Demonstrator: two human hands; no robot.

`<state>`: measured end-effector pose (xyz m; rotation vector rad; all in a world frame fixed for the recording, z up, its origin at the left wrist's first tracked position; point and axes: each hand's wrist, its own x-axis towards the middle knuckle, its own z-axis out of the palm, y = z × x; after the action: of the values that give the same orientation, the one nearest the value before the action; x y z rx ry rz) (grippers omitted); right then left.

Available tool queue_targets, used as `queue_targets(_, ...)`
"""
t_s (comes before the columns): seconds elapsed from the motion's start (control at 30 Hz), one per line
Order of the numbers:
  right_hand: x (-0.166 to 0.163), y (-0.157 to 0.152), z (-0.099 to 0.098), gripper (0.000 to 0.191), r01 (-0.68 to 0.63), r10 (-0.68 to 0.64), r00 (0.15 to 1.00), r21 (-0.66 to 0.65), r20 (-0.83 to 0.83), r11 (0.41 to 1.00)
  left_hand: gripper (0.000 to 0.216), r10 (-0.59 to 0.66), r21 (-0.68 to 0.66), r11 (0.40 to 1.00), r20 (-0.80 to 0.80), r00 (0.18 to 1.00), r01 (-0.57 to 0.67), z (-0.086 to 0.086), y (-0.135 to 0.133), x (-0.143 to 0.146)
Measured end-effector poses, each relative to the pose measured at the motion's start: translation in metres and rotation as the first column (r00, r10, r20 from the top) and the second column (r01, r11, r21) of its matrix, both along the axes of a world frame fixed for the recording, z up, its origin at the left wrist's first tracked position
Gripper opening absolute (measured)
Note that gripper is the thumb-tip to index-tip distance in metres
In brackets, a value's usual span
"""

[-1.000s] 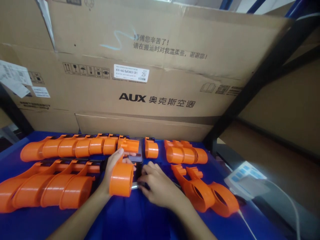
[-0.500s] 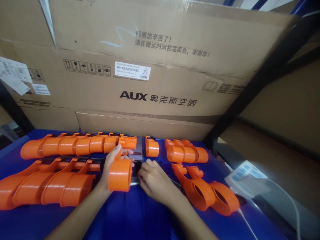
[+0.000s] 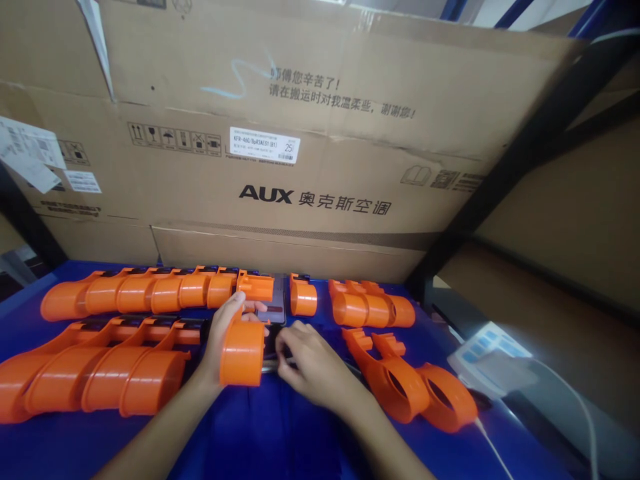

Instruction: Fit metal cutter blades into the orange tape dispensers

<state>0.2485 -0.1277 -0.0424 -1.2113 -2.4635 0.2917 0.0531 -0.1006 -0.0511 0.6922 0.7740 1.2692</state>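
The left hand is closed around an orange plastic part, a rounded shell that stands with its open round face toward the camera, near the middle of the blue tabletop. The thumb lies on top of the part and the other fingers are behind it, so the grip of this hand holds the part firmly. The right hand rests just beside it on the right, with the fingers bent and the fingertips pinched on a small metal piece which lies between the two hands; the piece is too small to say what it is. Behind the hands lies a dark flat phone. To the left, two rows of the same orange parts lie nested one into another, the nearer row being larger in the picture. To the right there is a single part, a short row and two open shells. A big cardboard box with the printed word AUX stands behind the tabletop. At the far right a white device with a cable lies.
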Motion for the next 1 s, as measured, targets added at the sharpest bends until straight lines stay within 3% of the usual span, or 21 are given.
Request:
queue_targets(0.17,0.009,0.006,-0.001,0.019,0.103,-0.080,0.930,0.045,-0.359,0.994,0.053,-0.001,0.051,0.999,-0.089,0.996,0.005,0.002,-0.003,0.006)
queue_targets(0.37,0.016,0.011,0.000,0.022,0.326,-0.243,0.689,-0.007,-0.683,0.945,0.047,-0.034,0.071,0.997,-0.040,0.999,0.037,0.004,-0.008,0.017)
queue_targets(0.5,0.018,0.012,0.001,0.022,0.391,-0.270,0.562,-0.037,-0.782,0.920,0.050,-0.086,0.043,0.995,-0.062,0.994,0.089,0.002,-0.008,0.019)
queue_targets(1.0,0.017,0.005,0.012,0.019,0.470,-0.307,0.620,0.028,-0.722,0.882,0.040,-0.112,0.088,0.989,-0.081,0.990,0.119,0.000,-0.011,0.022)
